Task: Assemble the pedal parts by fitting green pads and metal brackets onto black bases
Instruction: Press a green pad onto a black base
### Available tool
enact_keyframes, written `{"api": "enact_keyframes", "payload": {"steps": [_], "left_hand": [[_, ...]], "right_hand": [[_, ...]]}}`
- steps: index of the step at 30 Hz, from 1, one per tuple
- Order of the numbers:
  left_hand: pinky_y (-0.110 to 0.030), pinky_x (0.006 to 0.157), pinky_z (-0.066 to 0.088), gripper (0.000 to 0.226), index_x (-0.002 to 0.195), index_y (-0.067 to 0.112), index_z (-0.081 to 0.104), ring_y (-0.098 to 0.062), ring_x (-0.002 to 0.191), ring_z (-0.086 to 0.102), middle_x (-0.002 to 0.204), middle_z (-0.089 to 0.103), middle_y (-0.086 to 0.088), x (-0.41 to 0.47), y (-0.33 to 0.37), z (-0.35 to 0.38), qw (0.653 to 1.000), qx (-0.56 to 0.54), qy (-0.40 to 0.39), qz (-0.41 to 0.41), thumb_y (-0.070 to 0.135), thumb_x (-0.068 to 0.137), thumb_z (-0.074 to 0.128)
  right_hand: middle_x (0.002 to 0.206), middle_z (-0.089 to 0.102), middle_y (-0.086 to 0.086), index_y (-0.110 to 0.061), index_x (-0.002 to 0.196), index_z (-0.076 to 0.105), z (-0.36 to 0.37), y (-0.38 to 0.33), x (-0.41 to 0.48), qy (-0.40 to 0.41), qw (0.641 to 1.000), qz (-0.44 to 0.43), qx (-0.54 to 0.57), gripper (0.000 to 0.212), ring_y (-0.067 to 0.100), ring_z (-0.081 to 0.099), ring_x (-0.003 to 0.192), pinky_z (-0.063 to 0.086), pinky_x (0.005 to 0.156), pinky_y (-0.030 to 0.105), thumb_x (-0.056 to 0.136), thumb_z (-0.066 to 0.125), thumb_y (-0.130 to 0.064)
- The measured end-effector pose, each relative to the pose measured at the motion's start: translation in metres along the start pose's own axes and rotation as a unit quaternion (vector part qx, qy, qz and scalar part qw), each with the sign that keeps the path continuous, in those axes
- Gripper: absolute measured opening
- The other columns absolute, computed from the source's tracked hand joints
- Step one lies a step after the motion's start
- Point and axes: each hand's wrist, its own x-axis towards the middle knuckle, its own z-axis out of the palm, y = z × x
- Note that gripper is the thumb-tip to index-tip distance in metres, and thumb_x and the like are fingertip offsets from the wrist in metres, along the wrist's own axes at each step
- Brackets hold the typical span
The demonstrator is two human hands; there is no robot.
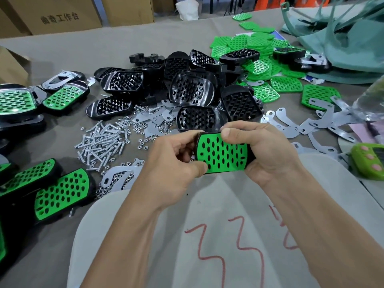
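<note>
Gripping 1 black base (250,156) topped by a hole-dotted green pad (222,152), left hand (172,165) and right hand (264,148).

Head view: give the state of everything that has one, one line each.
Left hand, grips black base, thumb on green pad.
Right hand, grips black base's other end.
Green pad, seated on black base.
Bare bases, piled, padless.
Loose pads, heaped, unfitted.
Metal brackets, loose on table.
Screws, scattered.
Padded pedals, laid aside at left.
</note>
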Motion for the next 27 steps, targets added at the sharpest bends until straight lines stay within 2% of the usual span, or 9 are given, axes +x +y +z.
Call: {"api": "enact_keyframes", "payload": {"steps": [2,3,6,9,13,15,19,23,27], "left_hand": [[-0.036,0.071,0.048,0.044,0.109,0.037,0.073,-0.015,0.074,0.052,0.089,0.068,-0.007,0.0,-0.002,-0.001,1.0,0.024,-0.012,0.002,0.016,0.071,0.071],[-0.038,0.078,0.054,0.044,0.112,0.036,0.072,-0.015,0.08,0.06,0.09,0.072,0.0,0.0,-0.002,-0.002,1.0,0.023,-0.017,-0.001,0.016,0.072,0.072],[-0.04,0.094,0.06,0.053,0.115,0.036,0.073,-0.01,0.099,0.073,0.101,0.078,0.009,-0.001,-0.004,-0.002,1.0,0.009,-0.021,-0.012,-0.001,0.078,0.078],[-0.033,0.089,0.062,0.066,0.109,0.046,0.071,-0.008,0.093,0.076,0.099,0.079,0.011,-0.002,-0.005,-0.001,1.0,-0.004,-0.007,-0.02,-0.011,0.077,0.08],[-0.026,0.082,0.062,0.071,0.097,0.048,0.072,-0.008,0.089,0.077,0.094,0.08,0.011,-0.002,-0.004,0.005,0.999,-0.024,0.02,-0.018,-0.016,0.07,0.082],[-0.028,0.081,0.062,0.072,0.098,0.049,0.071,-0.007,0.086,0.077,0.092,0.079,0.014,-0.002,-0.004,0.008,0.999,-0.02,0.036,-0.022,-0.016,0.069,0.083],[-0.029,0.076,0.064,0.09,0.123,0.055,0.064,-0.006,0.082,0.077,0.091,0.079,0.018,-0.002,-0.006,0.013,0.998,-0.007,0.063,-0.025,-0.013,0.067,0.084],[-0.034,0.077,0.064,0.089,0.121,0.052,0.069,-0.007,0.081,0.077,0.089,0.079,0.016,0.0,-0.007,0.015,0.997,-0.016,0.073,-0.025,-0.014,0.065,0.084],[-0.036,0.075,0.065,0.088,0.112,0.058,0.07,-0.009,0.079,0.077,0.086,0.079,0.017,0.002,-0.009,0.019,0.995,-0.017,0.092,-0.026,-0.013,0.063,0.087]], "right_hand": [[0.069,0.069,0.009,-0.014,0.067,0.077,-0.001,-0.001,0.001,-0.001,1.0,0.009,0.004,0.009,0.023,0.066,0.061,0.056,0.056,0.037,0.059,0.078,-0.014],[0.069,0.069,0.009,-0.014,0.068,0.077,-0.001,-0.001,0.001,-0.001,1.0,0.011,0.001,0.009,0.024,0.066,0.062,0.056,0.056,0.037,0.059,0.079,-0.013],[0.07,0.07,0.009,-0.014,0.068,0.077,0.0,-0.001,0.001,-0.003,1.0,0.008,-0.021,0.018,0.024,0.066,0.063,0.057,0.058,0.038,0.052,0.085,-0.013],[0.07,0.07,0.009,-0.015,0.068,0.077,0.001,-0.001,0.0,-0.003,1.0,0.006,-0.027,0.018,0.023,0.066,0.063,0.057,0.057,0.037,0.052,0.08,-0.021],[0.071,0.07,0.011,-0.014,0.068,0.077,0.0,-0.002,0.001,-0.003,1.0,0.007,-0.024,0.018,0.024,0.067,0.063,0.057,0.056,0.037,0.052,0.08,-0.02],[0.071,0.071,0.012,-0.013,0.068,0.077,0.001,-0.001,0.001,-0.001,1.0,0.003,-0.024,0.017,0.025,0.068,0.063,0.057,0.055,0.037,0.052,0.079,-0.018],[0.073,0.072,0.015,-0.01,0.072,0.077,0.002,-0.001,0.0,0.001,1.0,0.004,-0.014,0.02,0.026,0.069,0.063,0.056,0.052,0.035,0.053,0.079,-0.016],[0.073,0.072,0.014,-0.011,0.071,0.077,0.003,0.0,0.001,0.007,1.0,0.002,-0.016,0.019,0.025,0.069,0.063,0.057,0.052,0.034,0.053,0.079,-0.016],[0.073,0.072,0.014,-0.011,0.071,0.077,0.003,-0.001,0.001,0.013,1.0,0.002,-0.017,0.015,0.024,0.069,0.062,0.056,0.051,0.034,0.057,0.079,-0.014]]}}
